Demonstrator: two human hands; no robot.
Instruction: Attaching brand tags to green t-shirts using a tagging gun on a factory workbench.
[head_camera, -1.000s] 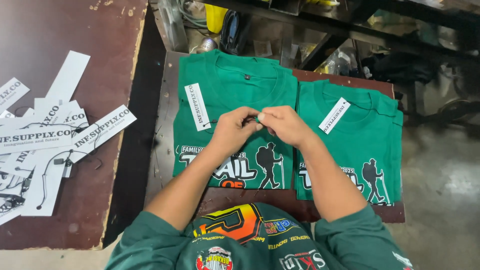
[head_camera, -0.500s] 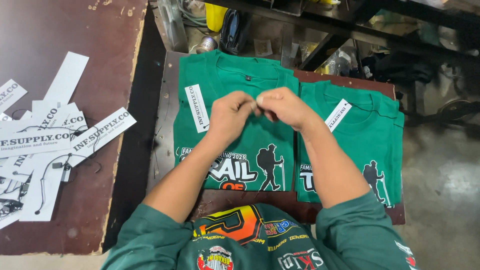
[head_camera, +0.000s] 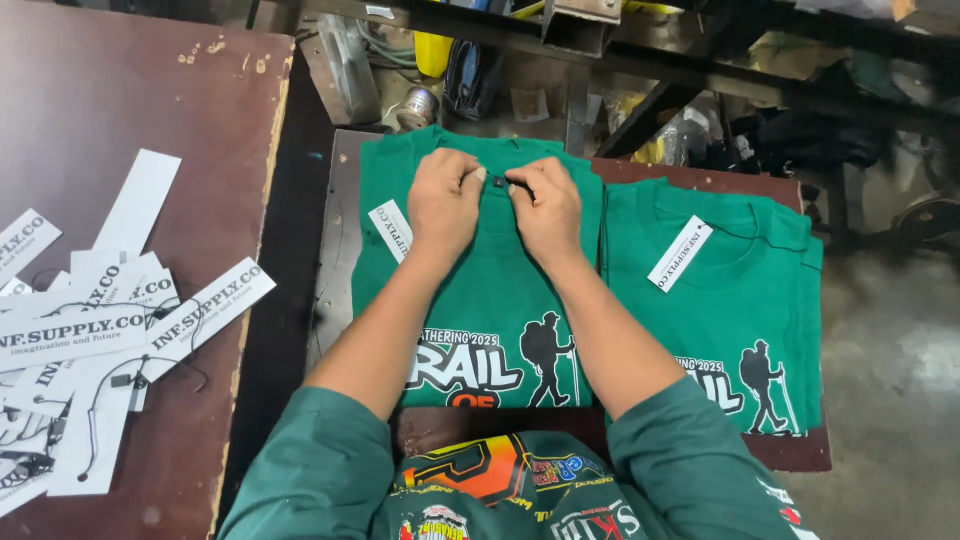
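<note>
**A:** Head view, nearest first: my two green sleeves come up from six o'clock, and both forearms run out over the folded green shirt (head_camera: 478, 300) lying on the counter (head_camera: 340, 250) in front of me.

**B:** What are the hands on?

**A:** Left hand (head_camera: 444, 200) and right hand (head_camera: 546, 208) meet at twelve o'clock, at the shirt's collar. Each grip is closed in a pinch on a small dark fastener (head_camera: 497, 182) between the fingertips. A white hang tag (head_camera: 391, 230) lies on the shirt at the left hand's nine o'clock.

**B:** Which step would you call it?

**A:** I judge it the fixing of the tag's fastener at the neckline. The next move would call for fine fingertip work with the fabric kept flat; whether the fastener is through the cloth I cannot tell.

**B:** Anything around or in the way?

**A:** At three o'clock a second green shirt (head_camera: 715, 300) lies beside the first, with its own white tag (head_camera: 680, 253). At nine o'clock, loose white tags (head_camera: 100, 320) are piled on the brown table (head_camera: 120, 100). Farther, at twelve, a metal frame (head_camera: 620, 60) with clutter. Nothing blocks the hands.
</note>
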